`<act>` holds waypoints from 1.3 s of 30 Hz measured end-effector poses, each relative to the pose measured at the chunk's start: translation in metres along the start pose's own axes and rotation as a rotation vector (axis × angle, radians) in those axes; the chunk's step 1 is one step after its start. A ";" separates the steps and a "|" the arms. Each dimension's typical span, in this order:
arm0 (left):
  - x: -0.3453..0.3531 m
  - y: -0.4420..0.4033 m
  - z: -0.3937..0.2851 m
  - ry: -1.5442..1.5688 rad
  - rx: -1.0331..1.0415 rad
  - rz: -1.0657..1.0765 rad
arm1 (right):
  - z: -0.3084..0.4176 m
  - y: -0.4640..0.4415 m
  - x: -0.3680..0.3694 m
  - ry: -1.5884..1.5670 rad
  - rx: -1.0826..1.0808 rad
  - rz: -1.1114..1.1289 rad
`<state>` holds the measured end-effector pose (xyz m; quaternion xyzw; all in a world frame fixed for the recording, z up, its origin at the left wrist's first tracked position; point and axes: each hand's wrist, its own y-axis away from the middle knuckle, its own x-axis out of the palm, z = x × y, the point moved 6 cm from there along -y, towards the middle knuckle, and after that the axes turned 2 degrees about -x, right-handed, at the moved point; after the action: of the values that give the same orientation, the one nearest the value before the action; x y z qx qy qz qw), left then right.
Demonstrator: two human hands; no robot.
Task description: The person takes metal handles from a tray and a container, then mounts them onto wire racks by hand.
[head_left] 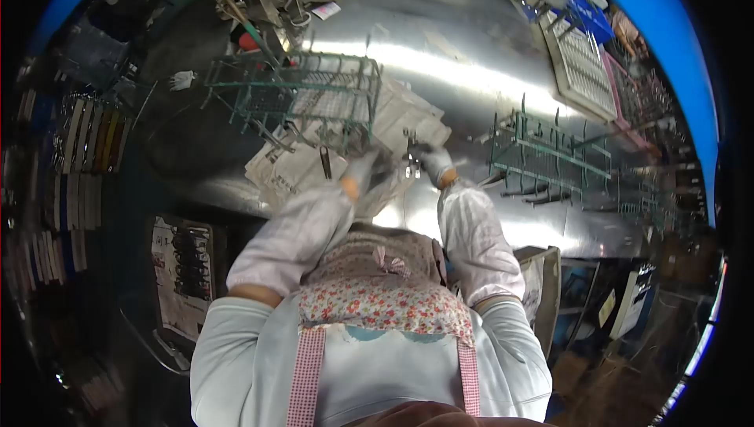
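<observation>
My right hand [436, 163], in a grey-and-white glove, has its dark fingertips closed on a small shiny metal part [410, 142] over the steel worktop. To its left, my gloved left hand [364, 170] is blurred, and its fingers cannot be made out. Just left of that hand, a dark metal piece [325, 161] lies on crumpled sheets of paper [283, 166]. Beyond my left hand stands a green wire rack [314, 97] with upright prongs, partly over the paper.
On the right, another green rack [550, 156] carries several metal pieces on its prongs. A white slotted tray [580, 65] lies at the back right of the steel worktop [471, 58]. A white glove [182, 80] lies at the left. Below left is a box [182, 270] of dark parts.
</observation>
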<state>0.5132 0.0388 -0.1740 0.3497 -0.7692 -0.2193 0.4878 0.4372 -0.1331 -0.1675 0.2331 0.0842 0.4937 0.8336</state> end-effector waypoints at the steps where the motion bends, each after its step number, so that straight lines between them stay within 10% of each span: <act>1: -0.033 -0.003 0.018 0.040 -0.048 0.028 | -0.023 -0.008 0.000 -0.088 0.142 -0.002; 3: -0.086 0.031 0.034 0.095 -0.015 -0.083 | -0.034 -0.001 0.008 0.188 0.195 -0.042; 5: -0.167 0.033 0.060 0.215 -0.147 0.093 | -0.079 -0.017 0.018 -0.187 0.201 -0.142; 13: -0.273 0.211 0.029 -1.174 0.392 -0.590 | -0.133 -0.218 -0.003 0.436 -0.033 -0.061; 17: -0.295 0.226 0.052 0.092 0.227 -0.559 | -0.077 -0.270 0.000 0.646 0.072 -0.118; 23: -0.324 0.228 0.084 -1.453 0.202 -0.661 | -0.033 -0.312 -0.007 0.795 0.131 -0.145; 27: -0.364 0.175 0.129 0.034 0.273 -0.400 | 0.096 -0.345 0.031 0.619 0.058 -0.284; 31: -0.293 0.191 0.056 -0.236 0.298 -0.501 | 0.117 -0.413 0.007 0.037 -0.097 -0.387; 39: -0.316 0.156 0.100 0.459 0.142 -0.412 | 0.063 -0.342 -0.030 0.971 0.160 0.001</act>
<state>0.4606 0.3783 -0.2995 0.5717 -0.5655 -0.1746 0.5683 0.7137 -0.3169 -0.2765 0.0393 0.5006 0.5377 0.6773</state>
